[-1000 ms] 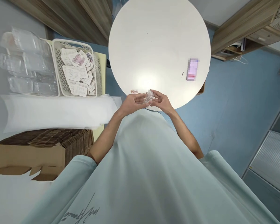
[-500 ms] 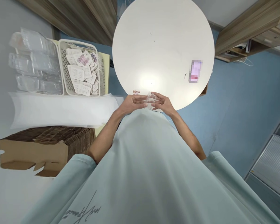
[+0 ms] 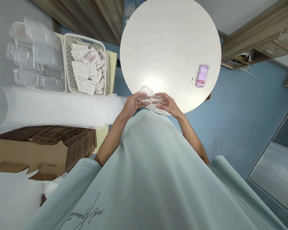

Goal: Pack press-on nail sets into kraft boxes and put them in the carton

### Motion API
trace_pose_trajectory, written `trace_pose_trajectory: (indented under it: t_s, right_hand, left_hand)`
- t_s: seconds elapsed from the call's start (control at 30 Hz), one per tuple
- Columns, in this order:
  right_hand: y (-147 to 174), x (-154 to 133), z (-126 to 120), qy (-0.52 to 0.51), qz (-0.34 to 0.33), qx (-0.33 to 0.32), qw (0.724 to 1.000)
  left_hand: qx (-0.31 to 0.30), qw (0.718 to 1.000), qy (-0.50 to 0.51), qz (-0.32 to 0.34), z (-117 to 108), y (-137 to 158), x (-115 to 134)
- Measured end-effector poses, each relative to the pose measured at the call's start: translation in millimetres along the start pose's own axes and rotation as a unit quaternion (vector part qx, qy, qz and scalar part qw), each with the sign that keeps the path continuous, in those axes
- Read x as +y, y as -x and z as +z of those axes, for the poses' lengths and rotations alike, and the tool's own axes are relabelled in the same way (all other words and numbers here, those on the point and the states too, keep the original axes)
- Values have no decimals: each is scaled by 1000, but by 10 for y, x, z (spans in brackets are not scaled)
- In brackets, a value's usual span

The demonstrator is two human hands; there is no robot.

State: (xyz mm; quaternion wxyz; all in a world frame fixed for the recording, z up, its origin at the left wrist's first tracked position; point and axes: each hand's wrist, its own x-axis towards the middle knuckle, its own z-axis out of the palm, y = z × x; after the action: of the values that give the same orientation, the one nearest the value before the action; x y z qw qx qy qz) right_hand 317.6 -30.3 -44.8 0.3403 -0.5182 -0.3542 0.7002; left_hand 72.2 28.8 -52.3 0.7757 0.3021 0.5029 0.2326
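Observation:
Between my two hands, at the near edge of the white round table (image 3: 168, 41), is a clear plastic clamshell case (image 3: 147, 90) with its two halves spread apart. My left hand (image 3: 132, 104) grips the left half, its fingers showing through the clear plastic. On the other side my right hand (image 3: 169, 103) holds the right half between thumb and fingers. Whatever lies on the table behind the case is hard to make out through it.
At the left a white basket (image 3: 68, 70) holds many printed cards, one with pinkish nails. Clear plastic packs (image 3: 36, 60) fill another basket beside it. White sheets (image 3: 62, 110) and folded brown cardboard boxes (image 3: 50, 150) lie nearer. A blurred purple phone-like object (image 3: 202, 75) is on the table's right.
The clear case was folded closer together and now stands spread open, its left half raised toward the table. The small pinkish set beside my left hand is no longer plainly visible.

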Motion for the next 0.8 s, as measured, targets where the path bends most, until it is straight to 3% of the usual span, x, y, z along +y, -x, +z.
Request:
trace_pose_trajectory:
  t_s: [0.1,0.27,0.4,0.5,0.6,0.8]
  right_hand:
    - [-22,72,113,15,1,16,1000]
    - [-79,148,351,35,0,19,999]
    - [-214,192,467,64,-14,23,998]
    - [-428,306,448,125,-20,78,989]
    - [-733,498,366,232,-2,127,964]
    - [-1362,902,299,476,94,83,870]
  left_hand:
    - [53,999,-6,13,-11,-19,-71]
    - [91,994,-11,60,-127,-5,-147]
    - [148,988,7,54,-336,49,-157]
    - [185,981,18,53,-544,125,-155]
    - [213,975,29,53,-744,232,-165]
    - [242,969,28,53,-983,483,-178]
